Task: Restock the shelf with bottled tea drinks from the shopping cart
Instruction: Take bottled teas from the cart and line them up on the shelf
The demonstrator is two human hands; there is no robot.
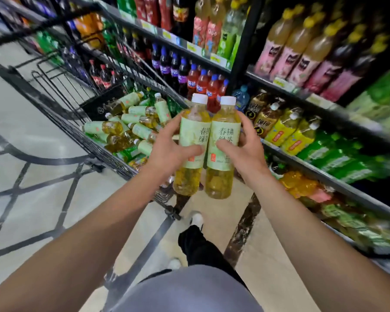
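1. Supermarket aisle: pale tiled floor point(32, 122) underfoot, drinks shelving point(324, 113) at right.
2. Left hand point(167, 152) curls around one clear, white-capped, green-labelled tea bottle point(193, 143), held upright.
3. Right hand point(245, 149) clasps its twin bottle point(223, 147); both bottles touch, side by side.
4. Behind them, the black wire shopping cart point(81, 136) holds more such bottles point(131, 124) lying down.

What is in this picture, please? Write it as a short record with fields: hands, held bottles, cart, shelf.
left hand: left hand grips left tea bottle
right hand: right hand grips right tea bottle
held bottles: upright, side by side, white caps, green labels
cart: shopping cart holds more tea bottles lying down
shelf: shelf to the right, stocked with drinks
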